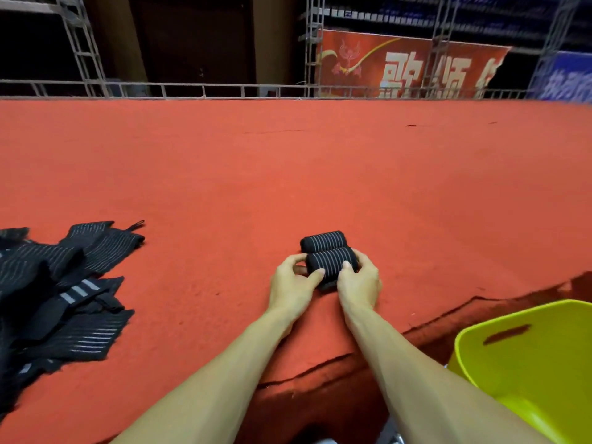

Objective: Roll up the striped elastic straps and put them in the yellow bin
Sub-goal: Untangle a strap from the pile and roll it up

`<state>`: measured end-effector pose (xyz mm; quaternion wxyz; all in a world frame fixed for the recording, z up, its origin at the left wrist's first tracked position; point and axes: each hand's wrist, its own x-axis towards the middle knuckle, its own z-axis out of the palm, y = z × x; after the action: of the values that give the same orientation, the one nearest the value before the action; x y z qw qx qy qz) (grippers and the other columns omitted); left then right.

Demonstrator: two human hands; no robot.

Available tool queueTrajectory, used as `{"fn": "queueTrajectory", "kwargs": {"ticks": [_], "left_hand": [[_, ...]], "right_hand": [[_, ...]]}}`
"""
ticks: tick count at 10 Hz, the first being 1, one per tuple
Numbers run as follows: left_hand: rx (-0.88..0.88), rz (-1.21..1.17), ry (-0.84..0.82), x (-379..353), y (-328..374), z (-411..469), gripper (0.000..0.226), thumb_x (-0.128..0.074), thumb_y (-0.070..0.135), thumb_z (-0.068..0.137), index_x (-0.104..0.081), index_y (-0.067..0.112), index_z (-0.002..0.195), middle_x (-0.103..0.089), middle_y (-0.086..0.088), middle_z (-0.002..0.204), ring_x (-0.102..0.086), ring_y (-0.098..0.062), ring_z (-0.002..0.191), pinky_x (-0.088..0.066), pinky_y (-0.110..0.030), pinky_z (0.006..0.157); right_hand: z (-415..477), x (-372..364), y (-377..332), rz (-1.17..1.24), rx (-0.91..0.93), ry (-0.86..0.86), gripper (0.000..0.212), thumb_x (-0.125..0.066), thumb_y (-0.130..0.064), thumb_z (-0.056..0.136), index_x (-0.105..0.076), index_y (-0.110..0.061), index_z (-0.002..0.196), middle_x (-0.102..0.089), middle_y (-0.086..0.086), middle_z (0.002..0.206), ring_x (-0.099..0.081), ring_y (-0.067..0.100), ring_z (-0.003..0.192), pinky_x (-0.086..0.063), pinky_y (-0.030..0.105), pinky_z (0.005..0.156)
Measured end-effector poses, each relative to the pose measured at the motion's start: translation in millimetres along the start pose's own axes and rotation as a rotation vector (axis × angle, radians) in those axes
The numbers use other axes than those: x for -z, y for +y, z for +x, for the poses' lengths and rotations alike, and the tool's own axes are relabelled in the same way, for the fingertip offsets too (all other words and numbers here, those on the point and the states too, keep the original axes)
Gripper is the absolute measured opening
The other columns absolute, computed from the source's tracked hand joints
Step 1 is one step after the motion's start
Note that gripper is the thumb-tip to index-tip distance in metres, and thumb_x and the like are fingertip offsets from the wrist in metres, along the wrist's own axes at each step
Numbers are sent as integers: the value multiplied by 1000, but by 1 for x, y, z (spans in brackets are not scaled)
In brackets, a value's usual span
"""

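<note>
- Nearer rolled strap (331,259) on the red carpet (288,171), mid-view, stripes outward, gripped at both ends.
- Left hand (293,288) curled round the left end, thumb on top; right hand (360,283) curled round the right end, thumb pressed onto the stripes.
- Flat dark piece under the roll between the hands: possibly the last unrolled tail, too shadowed to be sure.
- Second rolled strap (323,240) just behind, against the first or very nearly so, free of either hand.
- For a clean finish, judged from here: keep both thumbs pressing down and forward together, hold the edges flush so the roll does not cone, keep tension on the elastic, and secure the tail before loosening either grip.
- Pile of unrolled striped straps (64,283) at the left, well apart from the rolls.
- Yellow bin (551,363) at lower right, past the carpet's near edge and lower; neither roll in it yet.
- Worth carrying both rolls across together, squeezed so that neither springs open.
</note>
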<state>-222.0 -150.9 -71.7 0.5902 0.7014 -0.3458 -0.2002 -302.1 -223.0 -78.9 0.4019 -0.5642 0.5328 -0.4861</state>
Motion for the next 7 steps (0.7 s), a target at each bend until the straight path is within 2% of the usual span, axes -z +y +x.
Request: {"fn": "queueTrajectory", "kwargs": {"ticks": [1, 2, 3, 4, 5, 6, 7], "left_hand": [[-33, 89, 46, -18, -1, 10, 39, -73, 18, 83, -62, 16, 121, -63, 5, 91, -58, -6, 70, -46, -18, 76], [-40, 172, 110, -29, -6, 15, 42, -72, 27, 84, -63, 14, 123, -66, 3, 91, -63, -18, 87, -49, -31, 87], [-22, 181, 142, -29, -8, 17, 39, -72, 31, 84, -66, 13, 118, -69, -1, 93, -64, -22, 93, -49, -31, 85], [-20, 156, 100, -23, -5, 16, 40, -74, 29, 82, -66, 12, 117, -69, -3, 92, -64, -18, 87, -48, -27, 83], [24, 75, -12, -9, -2, 10, 43, -75, 26, 82, -64, 12, 121, -68, -5, 97, -61, -15, 80, -50, -29, 84], [55, 84, -42, 12, -2, 1, 40, -72, 25, 84, -61, 15, 121, -65, -4, 101, -59, -15, 83, -49, -30, 83], [19, 163, -49, 47, 0, -12, 37, -70, 20, 86, -60, 21, 122, -63, 0, 106, -58, -13, 97, -44, -25, 90]], "right_hand": [[15, -6, 8, -1, -13, 45, 34, -56, -6, 91, -65, -13, 122, -66, 14, 116, -58, 30, 113, -43, 31, 99], [31, -14, 21, -82, -33, 17, 30, -56, -14, 92, -64, -15, 121, -65, 12, 113, -60, 29, 108, -47, 39, 97], [37, -18, 31, -115, -36, 67, 28, -59, -16, 90, -66, -16, 117, -65, 10, 110, -62, 26, 104, -49, 38, 95], [28, -14, 16, -27, -33, 113, 27, -62, -11, 89, -64, -8, 116, -63, 14, 110, -61, 28, 103, -47, 38, 97], [7, -7, 1, 39, -37, 205, 32, -67, -2, 85, -60, -2, 116, -56, 17, 113, -57, 26, 103, -40, 30, 98], [-15, 3, -14, 61, -24, 221, 39, -66, -1, 84, -54, -2, 121, -51, 21, 123, -53, 22, 99, -31, 22, 93], [-34, 8, -23, 94, 20, 187, 38, -62, 4, 84, -52, -3, 121, -44, 18, 128, -49, -10, 66, -29, 13, 79]]}}
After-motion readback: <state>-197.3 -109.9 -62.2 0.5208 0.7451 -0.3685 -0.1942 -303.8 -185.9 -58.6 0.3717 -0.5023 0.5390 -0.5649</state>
